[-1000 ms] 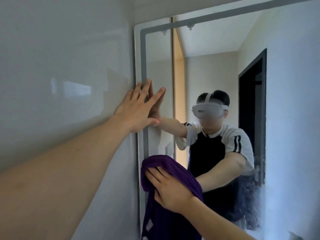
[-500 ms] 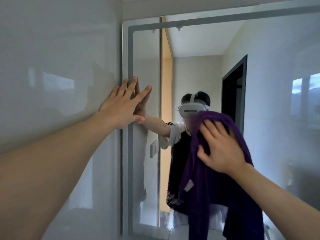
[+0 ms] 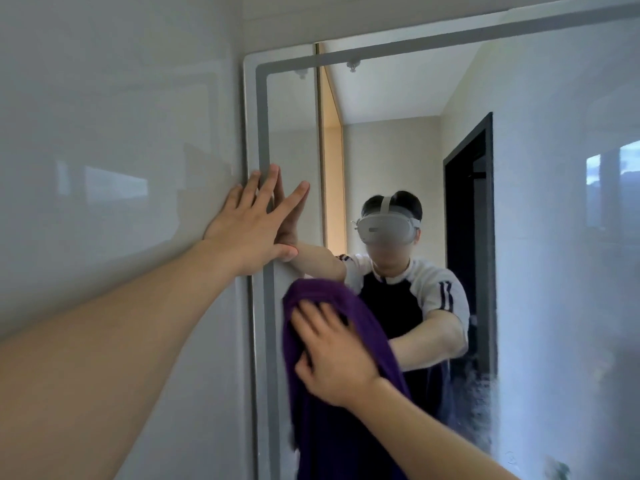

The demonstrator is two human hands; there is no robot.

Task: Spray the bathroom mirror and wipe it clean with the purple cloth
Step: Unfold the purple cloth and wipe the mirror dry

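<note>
Swept down and left since half a second ago: right hand, fingers spread flat, pressing purple cloth against mirror near its grey frame. Left hand splayed flat across frame edge and tiled wall. Foamy spray streaks right of cloth.

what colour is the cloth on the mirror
Deep purple, plain, no pattern. The cloth shows best in the head view, pressed under the right hand.
</note>
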